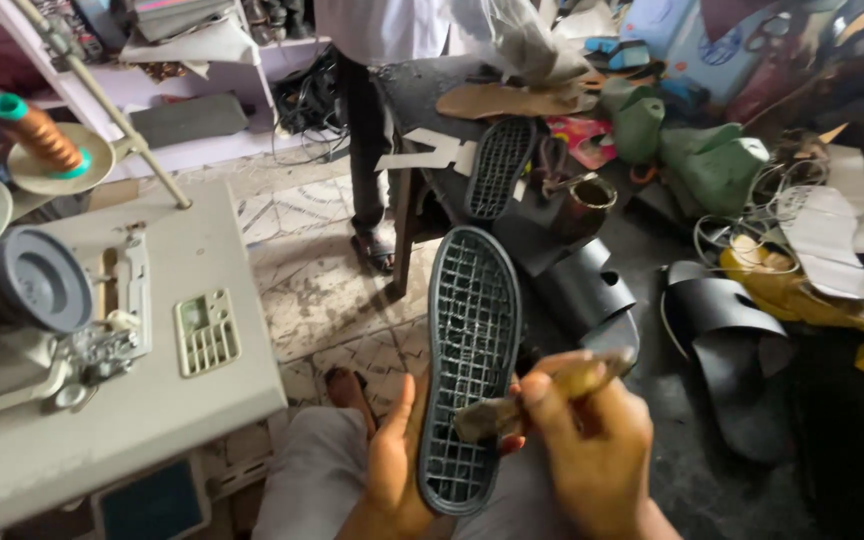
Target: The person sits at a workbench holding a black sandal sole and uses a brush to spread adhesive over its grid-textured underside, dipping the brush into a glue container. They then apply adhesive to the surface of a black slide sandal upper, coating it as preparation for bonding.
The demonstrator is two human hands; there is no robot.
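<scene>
Holding a black shoe sole (pixel 471 365) upright in the left hand (pixel 392 470), grid side facing up toward the camera, thumb pressing along the sole's left edge and the other fingers hidden behind it. Gripping a small worn brush (pixel 542 392) in the right hand (pixel 592 440), fingers curled tight around the handle, the bristle end touching the sole's grid low on its right side. Sitting just right of the grey sewing machine desk (pixel 122 400), with grey trousers (pixel 322 480) showing below the sole.

Lying beyond the sole, on a dark cluttered desk (pixel 422 90): a second black sole (pixel 500 165), a small metal tin (pixel 585 205), green shoe lasts (pixel 712 160) and brown insole pieces (pixel 512 100). Resting right of the sole, black sandal uppers (pixel 722 320) and a yellow tool (pixel 802 295). Standing behind the dark desk, another person in dark trousers (pixel 364 150), sandalled foot on the tiled floor (pixel 322 280). Left of the sole, an orange thread cone (pixel 40 132) above the sewing machine.
</scene>
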